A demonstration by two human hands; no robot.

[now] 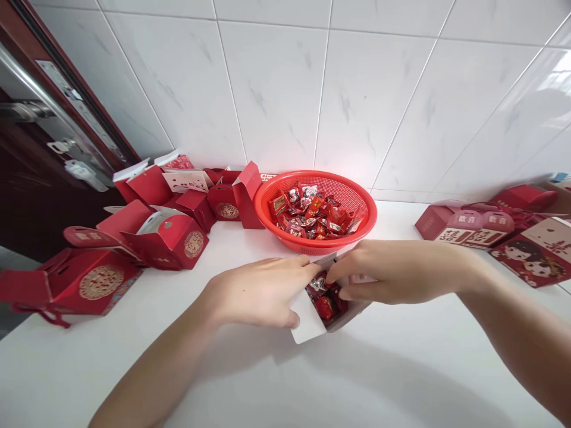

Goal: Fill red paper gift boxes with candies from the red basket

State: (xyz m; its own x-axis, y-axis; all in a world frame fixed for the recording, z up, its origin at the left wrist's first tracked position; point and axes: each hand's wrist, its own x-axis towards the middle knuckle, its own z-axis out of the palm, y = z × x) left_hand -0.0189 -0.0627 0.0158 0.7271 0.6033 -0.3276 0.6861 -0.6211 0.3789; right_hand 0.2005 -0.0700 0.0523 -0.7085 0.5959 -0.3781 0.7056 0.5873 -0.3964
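Note:
A small open candy box (307,323) with white inner flaps sits on the white surface in front of me. Inside it lie several candies (325,306) in red and dark wrappers. My left hand (259,291) grips the box at its left side, thumb on the near white flap and fingers toward the far edge. Over the right side, my right hand (392,270) reaches in, two fingertips apart among the candies; no candy shows between them, and its other fingers are hidden. Just behind the box stands a red plastic basket (372,223) with many wrapped candies.
Several red gift boxes (167,244) stand at the left, some with raised lids. More printed boxes (530,249) are grouped at the right. A white tiled wall (285,89) rises behind the white tabletop (250,380). A dark door (27,160) with keys is at the far left.

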